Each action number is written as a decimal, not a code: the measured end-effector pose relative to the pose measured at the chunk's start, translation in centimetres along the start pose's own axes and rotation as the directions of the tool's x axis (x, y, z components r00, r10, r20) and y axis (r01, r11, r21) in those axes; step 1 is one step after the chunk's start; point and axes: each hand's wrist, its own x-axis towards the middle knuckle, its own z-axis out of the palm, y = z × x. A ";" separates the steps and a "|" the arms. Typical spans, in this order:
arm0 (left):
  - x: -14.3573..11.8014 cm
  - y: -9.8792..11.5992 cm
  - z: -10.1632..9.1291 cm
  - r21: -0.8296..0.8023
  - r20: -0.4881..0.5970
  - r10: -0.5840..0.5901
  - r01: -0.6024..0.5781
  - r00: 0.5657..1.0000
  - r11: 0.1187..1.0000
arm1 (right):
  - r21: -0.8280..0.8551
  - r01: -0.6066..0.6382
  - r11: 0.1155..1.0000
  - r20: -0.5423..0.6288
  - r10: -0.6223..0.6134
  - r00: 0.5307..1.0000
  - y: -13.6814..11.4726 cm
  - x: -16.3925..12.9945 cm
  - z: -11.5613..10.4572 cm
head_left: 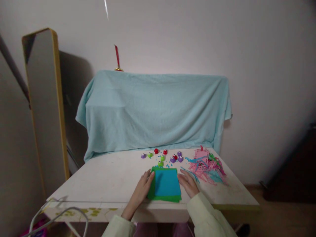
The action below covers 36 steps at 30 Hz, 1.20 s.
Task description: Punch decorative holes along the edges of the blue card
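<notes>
A blue sheet [167,182] lies on top of a green sheet [165,197] near the front edge of a white table [106,181]. My left hand [141,189] rests flat on the table, its fingertips touching the left edge of the sheets. On the other side my right hand [188,183] lies flat against the right edge of the sheets. Neither hand grips anything. Just behind the sheets stand several small craft punches in purple [143,155], green [161,163] and red [156,151].
A heap of pink and blue paper scraps [206,165] lies at the table's right. Behind the table a light blue cloth [155,112] drapes over furniture. A tall mirror [45,98] leans on the wall at left. White cables [56,214] hang at the lower left.
</notes>
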 end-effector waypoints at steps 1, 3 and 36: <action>0.1 -0.5 0.1 -0.004 -0.001 0.020 -0.020 1.000 1.000 | 0.027 -0.028 0.999 0.014 0.028 1.000 0.0 0.1 -0.1; 0.3 -1.7 0.4 0.028 -0.015 0.094 -0.093 0.995 0.995 | 0.068 -0.071 0.995 0.027 0.069 0.997 0.2 0.2 -0.2; 0.9 -0.9 1.1 0.490 -0.027 0.212 -0.172 0.977 0.855 | -0.790 0.472 0.392 0.590 0.274 0.760 -3.1 8.5 1.8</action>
